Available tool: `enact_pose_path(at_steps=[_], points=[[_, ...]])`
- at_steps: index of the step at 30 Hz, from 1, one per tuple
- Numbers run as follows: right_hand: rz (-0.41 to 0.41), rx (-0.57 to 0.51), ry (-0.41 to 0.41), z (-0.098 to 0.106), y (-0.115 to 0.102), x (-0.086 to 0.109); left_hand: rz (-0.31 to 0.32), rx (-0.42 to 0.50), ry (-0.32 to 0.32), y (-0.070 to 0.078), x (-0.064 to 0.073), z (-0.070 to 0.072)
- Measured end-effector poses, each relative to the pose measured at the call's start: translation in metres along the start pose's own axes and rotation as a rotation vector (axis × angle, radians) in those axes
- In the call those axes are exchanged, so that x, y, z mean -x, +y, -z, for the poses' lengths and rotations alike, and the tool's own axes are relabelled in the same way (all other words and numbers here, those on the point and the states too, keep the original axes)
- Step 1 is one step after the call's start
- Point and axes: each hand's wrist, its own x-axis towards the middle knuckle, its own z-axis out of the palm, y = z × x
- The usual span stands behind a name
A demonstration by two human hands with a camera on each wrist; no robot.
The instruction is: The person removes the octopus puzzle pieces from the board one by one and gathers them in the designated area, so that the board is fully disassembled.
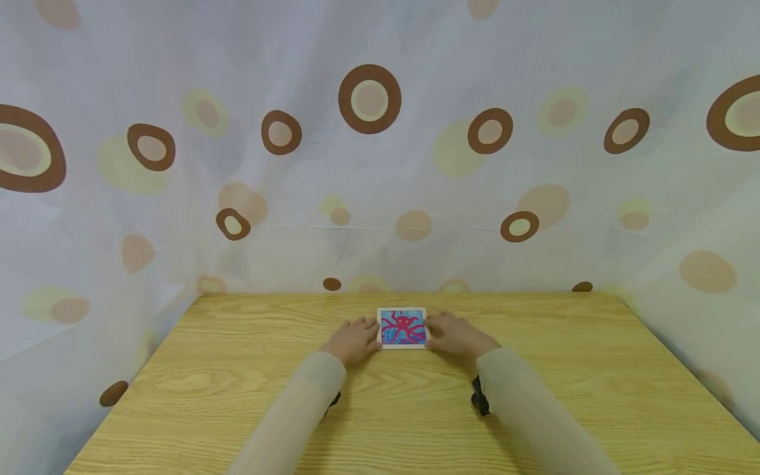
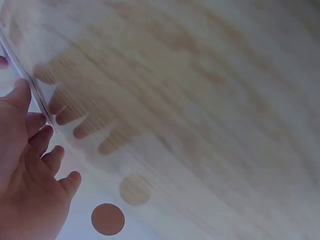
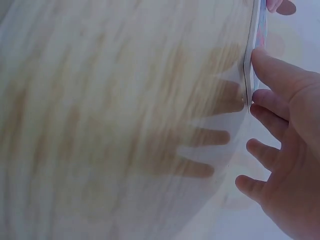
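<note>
A white-bordered rectangular board (image 1: 403, 346) bears a picture of a red octopus on blue. It appears to lie flat at the far middle of the wooden table. My left hand (image 1: 353, 340) touches its left side with the thumb and fingertips, and my right hand (image 1: 457, 333) touches its right side likewise. In the left wrist view the left hand (image 2: 35, 165) has its fingers loosely spread by the board's thin edge (image 2: 27, 80). The right wrist view has the right hand (image 3: 290, 130) in a similar pose, thumb against the edge (image 3: 248, 75). The board's underside is hidden.
The wooden table (image 1: 237, 382) reflects the fingers in both wrist views. A pale curtain (image 1: 380, 171) with brown and yellow spots stands behind the table and along both sides. Dark wrist straps (image 1: 479, 396) show below the light sleeves (image 1: 297, 402).
</note>
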Motion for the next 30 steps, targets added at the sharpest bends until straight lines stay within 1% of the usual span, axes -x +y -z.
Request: enact_pose_path(at_steps=[2,5,10,12,15,18,24,30], points=[[-0.005,0.001,-0.01,0.0,0.0,0.0,-0.008,-0.018,-0.001,0.0,-0.001,0.0],[-0.006,0.004,-0.005,0.0,-0.001,0.0,-0.019,-0.02,0.0,-0.001,-0.002,-0.002],[0.014,0.015,0.01,-0.002,-0.004,0.006,-0.058,0.042,0.023,-0.003,0.0,-0.006],[0.023,0.017,0.009,-0.002,-0.006,0.01,-0.072,0.077,0.038,-0.002,0.003,-0.008],[0.047,0.055,0.008,-0.003,-0.009,0.018,-0.084,0.125,0.062,-0.001,0.008,-0.009],[0.07,0.09,0.013,-0.004,-0.013,0.026,-0.094,0.148,0.071,0.001,0.015,-0.01],[0.105,0.161,0.011,-0.009,-0.02,0.041,-0.099,0.175,0.053,0.004,0.028,-0.014],[0.133,0.173,0.0,-0.013,-0.028,0.061,-0.12,0.163,-0.003,0.01,0.043,-0.016]])
